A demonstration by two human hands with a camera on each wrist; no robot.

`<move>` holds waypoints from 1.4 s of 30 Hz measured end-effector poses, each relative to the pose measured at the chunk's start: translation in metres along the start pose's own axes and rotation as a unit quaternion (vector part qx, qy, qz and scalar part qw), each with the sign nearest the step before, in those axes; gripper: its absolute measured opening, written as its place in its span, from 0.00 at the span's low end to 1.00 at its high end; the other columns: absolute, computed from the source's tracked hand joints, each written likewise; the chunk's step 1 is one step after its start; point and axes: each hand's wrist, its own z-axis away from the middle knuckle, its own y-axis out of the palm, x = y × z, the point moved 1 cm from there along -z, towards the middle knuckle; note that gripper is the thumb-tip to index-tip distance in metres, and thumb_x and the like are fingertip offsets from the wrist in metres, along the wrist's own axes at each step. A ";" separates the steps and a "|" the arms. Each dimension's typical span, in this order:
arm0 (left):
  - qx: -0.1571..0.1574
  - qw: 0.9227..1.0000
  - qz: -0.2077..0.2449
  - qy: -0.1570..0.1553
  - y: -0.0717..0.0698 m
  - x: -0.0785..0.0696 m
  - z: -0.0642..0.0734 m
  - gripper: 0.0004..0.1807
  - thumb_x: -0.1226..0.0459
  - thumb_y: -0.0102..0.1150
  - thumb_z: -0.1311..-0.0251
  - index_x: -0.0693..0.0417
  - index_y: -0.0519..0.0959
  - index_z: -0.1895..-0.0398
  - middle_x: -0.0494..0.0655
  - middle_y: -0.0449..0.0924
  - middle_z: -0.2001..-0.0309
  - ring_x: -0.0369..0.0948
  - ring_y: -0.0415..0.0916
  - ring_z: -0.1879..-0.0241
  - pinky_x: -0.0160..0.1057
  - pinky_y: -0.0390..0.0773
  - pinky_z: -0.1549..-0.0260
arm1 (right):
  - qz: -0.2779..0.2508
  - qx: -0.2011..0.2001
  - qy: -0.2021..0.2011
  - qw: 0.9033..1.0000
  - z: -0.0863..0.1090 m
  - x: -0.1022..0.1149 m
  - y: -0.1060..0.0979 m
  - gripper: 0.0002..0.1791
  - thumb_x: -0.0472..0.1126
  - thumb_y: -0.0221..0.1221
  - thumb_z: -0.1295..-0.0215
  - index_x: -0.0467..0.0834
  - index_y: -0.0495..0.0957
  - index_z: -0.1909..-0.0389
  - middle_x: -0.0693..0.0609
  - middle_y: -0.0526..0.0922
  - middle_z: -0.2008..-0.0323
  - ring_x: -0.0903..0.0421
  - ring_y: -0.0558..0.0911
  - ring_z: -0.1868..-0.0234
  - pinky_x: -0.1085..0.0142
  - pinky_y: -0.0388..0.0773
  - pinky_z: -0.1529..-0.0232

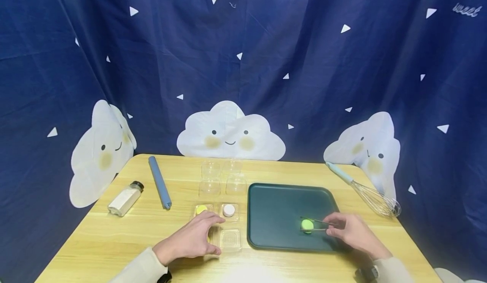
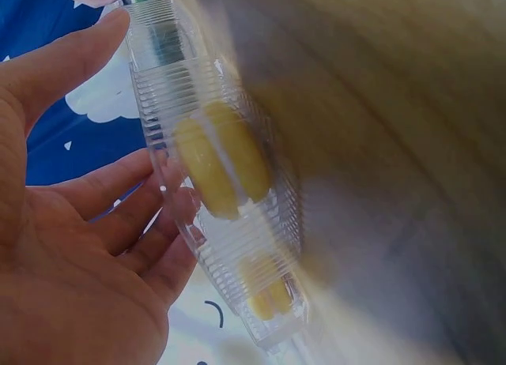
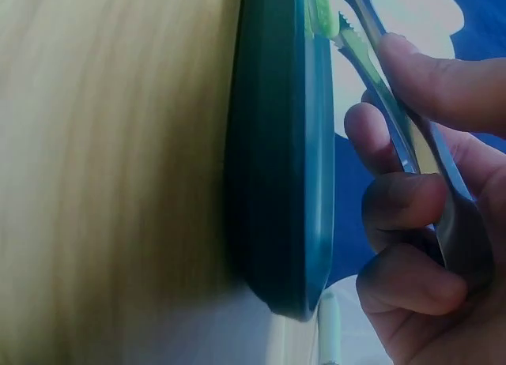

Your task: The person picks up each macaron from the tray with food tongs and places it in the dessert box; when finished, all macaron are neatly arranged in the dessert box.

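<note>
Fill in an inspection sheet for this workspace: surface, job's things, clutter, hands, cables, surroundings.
Surface: wooden table, light-toned.
Job's things: green macaron over the dark green tray, between the tips of metal tweezers; clear container with two yellow macarons and one pale macaron, near right compartment empty.
Clutter: clear four-part plastic piece, black-capped bottle, blue rolling pin, whisk.
Left hand: at the container's left side; whether it presses, unclear.
Right hand: grips the tweezers.
Cables: nothing seen.
Surroundings: dark blue curtain with clouds and white triangles.
</note>
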 end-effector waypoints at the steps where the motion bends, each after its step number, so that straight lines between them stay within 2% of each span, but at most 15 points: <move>1: -0.001 1.000 -0.002 0.000 0.000 0.000 -0.001 0.41 0.48 0.79 0.55 0.55 0.77 0.36 0.48 0.77 0.37 0.46 0.73 0.37 0.52 0.76 0.35 | 0.003 0.002 -0.005 1.000 0.000 0.000 0.000 0.16 0.46 0.72 0.44 0.49 0.85 0.55 0.52 0.90 0.58 0.64 0.87 0.60 0.69 0.85 0.57; 11: -0.004 1.000 0.002 0.003 0.002 -0.001 -0.003 0.41 0.49 0.80 0.55 0.54 0.77 0.36 0.45 0.78 0.38 0.43 0.73 0.39 0.50 0.78 0.38 | 0.028 -0.006 -0.013 1.000 -0.003 0.001 0.003 0.15 0.47 0.72 0.44 0.50 0.86 0.56 0.54 0.90 0.58 0.67 0.85 0.61 0.65 0.85 0.54; 18: -0.002 1.000 0.005 -0.003 0.003 -0.001 -0.004 0.42 0.49 0.80 0.55 0.55 0.77 0.36 0.47 0.78 0.38 0.46 0.73 0.37 0.53 0.77 0.36 | 0.008 -0.003 0.009 1.000 -0.004 -0.001 0.007 0.17 0.49 0.73 0.47 0.51 0.86 0.56 0.52 0.90 0.57 0.65 0.86 0.60 0.68 0.85 0.56; 23: 0.000 1.000 0.006 -0.002 0.003 -0.001 -0.005 0.41 0.49 0.80 0.55 0.55 0.77 0.36 0.47 0.78 0.38 0.46 0.73 0.37 0.53 0.77 0.36 | 0.021 -0.013 0.013 1.000 -0.004 -0.002 0.008 0.15 0.49 0.74 0.47 0.52 0.86 0.58 0.54 0.90 0.59 0.63 0.86 0.62 0.66 0.85 0.57; 30: 0.001 1.000 0.011 -0.003 0.003 -0.002 -0.004 0.41 0.49 0.79 0.54 0.55 0.78 0.37 0.45 0.78 0.39 0.44 0.73 0.38 0.52 0.77 0.36 | 0.027 -0.025 0.044 0.998 -0.004 0.002 0.008 0.13 0.49 0.74 0.47 0.54 0.87 0.60 0.56 0.91 0.62 0.64 0.87 0.62 0.66 0.85 0.56; 37: 0.002 1.000 0.018 -0.001 0.004 -0.001 -0.004 0.40 0.49 0.79 0.54 0.55 0.78 0.38 0.44 0.79 0.40 0.42 0.73 0.39 0.51 0.78 0.37 | 0.057 -0.047 0.039 0.997 -0.005 0.003 0.008 0.11 0.48 0.73 0.46 0.55 0.89 0.61 0.56 0.91 0.61 0.55 0.88 0.57 0.57 0.85 0.52; 42: 0.002 1.000 0.020 -0.002 0.004 0.000 -0.005 0.39 0.49 0.79 0.54 0.54 0.79 0.38 0.45 0.79 0.40 0.43 0.74 0.39 0.52 0.78 0.37 | 0.064 -0.056 0.044 0.995 -0.006 0.002 0.008 0.10 0.49 0.73 0.45 0.56 0.89 0.62 0.55 0.91 0.59 0.51 0.88 0.55 0.57 0.85 0.52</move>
